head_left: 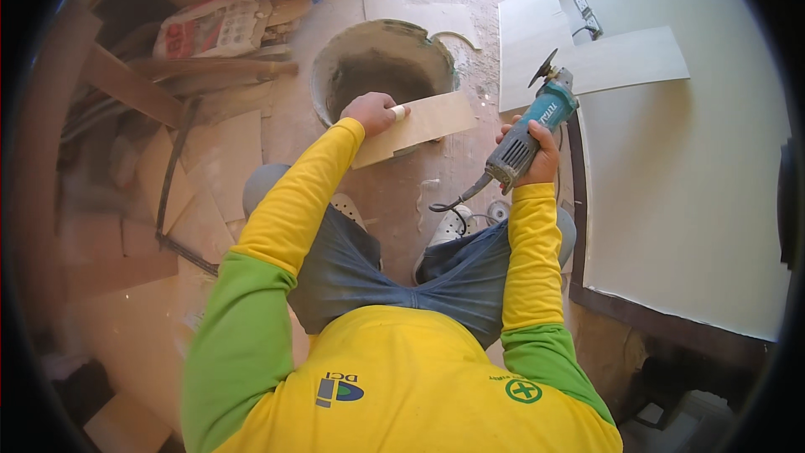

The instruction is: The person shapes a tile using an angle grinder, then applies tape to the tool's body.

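Observation:
My left hand [370,114] grips a narrow, pale rectangular tile or board piece [438,116] by its left end, over the near rim of a round, dust-caked bucket [381,42]. In my right hand [537,155] is a teal and grey angle grinder [545,109], its disc [539,69] raised at the far end, to the right of the piece and apart from it. The grinder's dark cord loops down between my knees near my shoes.
Large pale sheets [604,61] lie by the wall [688,201] and socket [587,15] at right. Wooden pieces [134,84], a printed sack [210,30] and loose offcuts [226,151] crowd the left. A small disc [497,212] lies by my right shoe [446,227].

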Demonstrator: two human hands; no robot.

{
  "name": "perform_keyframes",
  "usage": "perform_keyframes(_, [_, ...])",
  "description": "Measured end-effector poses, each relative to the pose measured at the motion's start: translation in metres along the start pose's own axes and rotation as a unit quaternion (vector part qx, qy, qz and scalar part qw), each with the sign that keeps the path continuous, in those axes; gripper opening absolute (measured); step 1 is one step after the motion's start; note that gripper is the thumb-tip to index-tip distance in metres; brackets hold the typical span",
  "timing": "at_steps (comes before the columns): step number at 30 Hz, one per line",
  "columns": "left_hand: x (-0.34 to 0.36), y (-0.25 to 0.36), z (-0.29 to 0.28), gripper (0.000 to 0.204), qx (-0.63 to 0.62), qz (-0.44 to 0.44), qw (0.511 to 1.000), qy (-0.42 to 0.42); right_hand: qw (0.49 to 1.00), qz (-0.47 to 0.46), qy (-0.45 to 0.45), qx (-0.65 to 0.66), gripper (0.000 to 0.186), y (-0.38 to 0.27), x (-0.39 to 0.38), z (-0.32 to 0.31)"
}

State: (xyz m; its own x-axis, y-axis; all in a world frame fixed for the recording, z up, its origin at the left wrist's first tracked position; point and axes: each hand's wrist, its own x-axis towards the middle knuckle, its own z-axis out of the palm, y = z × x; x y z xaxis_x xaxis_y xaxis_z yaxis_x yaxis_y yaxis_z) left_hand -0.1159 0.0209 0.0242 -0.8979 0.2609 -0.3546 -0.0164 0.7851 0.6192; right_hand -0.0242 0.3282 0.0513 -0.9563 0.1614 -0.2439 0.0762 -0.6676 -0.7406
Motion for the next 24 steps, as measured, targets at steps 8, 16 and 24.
perform_keyframes(8, [0.002,-0.001,-0.003,0.043,-0.481,-0.142,0.845,-0.186,0.999,0.001,0.013,0.038,0.039,0.0,-0.001,-0.01])
perform_keyframes(16, [-0.028,0.012,-0.019,0.035,-0.727,-0.088,0.627,-0.265,0.999,0.018,0.038,0.024,0.04,-0.001,0.0,-0.013])
perform_keyframes(24, [-0.021,0.03,-0.007,0.041,-0.521,-0.133,0.843,-0.015,0.999,0.022,0.04,0.02,0.041,0.0,0.0,-0.011])
